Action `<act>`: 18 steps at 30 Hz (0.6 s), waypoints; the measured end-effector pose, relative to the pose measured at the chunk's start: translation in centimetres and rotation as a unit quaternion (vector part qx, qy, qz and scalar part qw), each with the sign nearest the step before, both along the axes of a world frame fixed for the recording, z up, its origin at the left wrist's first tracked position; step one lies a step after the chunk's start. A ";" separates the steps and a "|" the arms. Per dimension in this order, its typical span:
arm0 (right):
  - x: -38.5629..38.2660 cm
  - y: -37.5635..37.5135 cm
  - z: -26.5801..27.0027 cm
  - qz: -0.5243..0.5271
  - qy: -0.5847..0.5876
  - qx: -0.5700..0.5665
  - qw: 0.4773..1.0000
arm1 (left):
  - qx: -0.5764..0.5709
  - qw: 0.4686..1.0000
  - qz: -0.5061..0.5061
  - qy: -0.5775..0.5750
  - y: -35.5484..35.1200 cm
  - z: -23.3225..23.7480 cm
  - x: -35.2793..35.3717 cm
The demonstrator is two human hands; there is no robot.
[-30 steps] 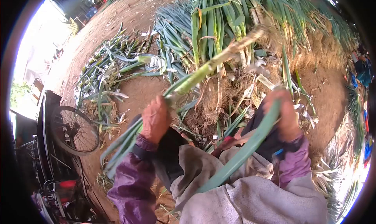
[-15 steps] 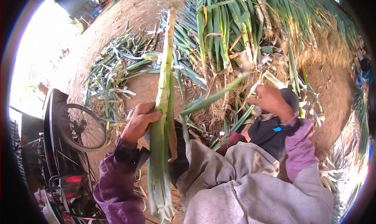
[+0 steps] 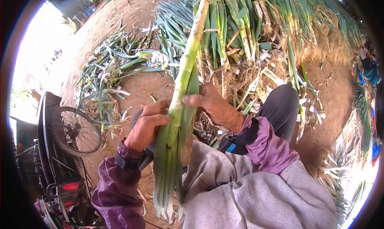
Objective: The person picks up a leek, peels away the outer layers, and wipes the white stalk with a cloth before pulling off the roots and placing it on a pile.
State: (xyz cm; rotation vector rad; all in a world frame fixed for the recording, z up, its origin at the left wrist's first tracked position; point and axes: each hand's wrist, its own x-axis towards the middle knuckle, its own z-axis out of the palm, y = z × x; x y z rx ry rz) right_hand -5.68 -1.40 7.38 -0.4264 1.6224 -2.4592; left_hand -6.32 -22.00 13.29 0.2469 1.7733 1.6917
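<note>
A long leek (image 3: 187, 65) lies lengthwise before me, its root end pointing away and its green leaves hanging toward my lap. My left hand (image 3: 147, 125) is closed around it where the pale stem turns into leaves, thumb on top. On the other side, my right hand (image 3: 218, 108) pinches the base of an outer leaf (image 3: 187, 127) with thumb and fingers. That leaf stands slightly apart from the stalk, and its lower end is brownish. The right fingertips are partly hidden behind the leaf.
Bundles of leeks with roots (image 3: 244, 33) lie ahead and to the right. Stripped leaves (image 3: 112, 65) are heaped on the dirt floor at left. A spoked wheel (image 3: 76, 131) stands at far left. My bent knee (image 3: 282, 109) rises at right.
My right hand has come in from the right and taken hold of an outer leaf. The loose strip of leaf beside it is gone from view. The leek's root end has tilted right.
</note>
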 end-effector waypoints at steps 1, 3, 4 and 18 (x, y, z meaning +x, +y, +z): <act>0.2 0.0 0.0 -0.010 0.004 -0.006 1.000 | -0.014 1.000 -0.011 0.004 0.0 0.1 0.0; 0.7 -0.1 0.1 -0.030 0.011 -0.019 0.999 | -0.042 0.999 -0.026 0.014 0.3 0.4 0.5; 0.8 0.3 -0.1 -0.016 0.014 0.004 1.000 | -0.055 0.998 -0.030 0.022 0.7 0.6 1.1; 0.2 2.3 -1.9 0.062 -0.101 -0.008 0.993 | 0.036 0.995 0.022 -0.091 0.8 -0.4 1.2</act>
